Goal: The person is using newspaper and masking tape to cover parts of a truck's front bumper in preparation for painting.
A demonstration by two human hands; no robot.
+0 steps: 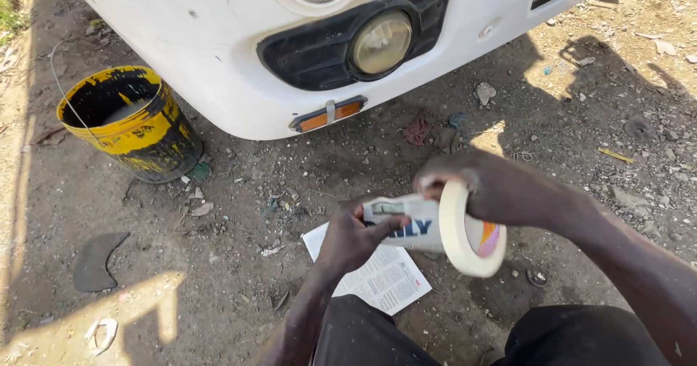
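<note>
The left hand [356,239] grips a folded sheet of newspaper [406,224]; the right hand [501,188] closes on a cream roll of masking tape [468,232] against it. At ten o'clock stands a yellow, black-smeared bucket [134,123], its contents unclear, beside the white vehicle bumper [218,54].

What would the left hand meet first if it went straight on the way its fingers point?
The left hand points up and right, already gripping the folded newspaper. Just beyond comes the tape roll in the right hand, though depth is uncertain.

One tape roll [470,229], two newspapers [406,224], one bucket [131,121]
</note>
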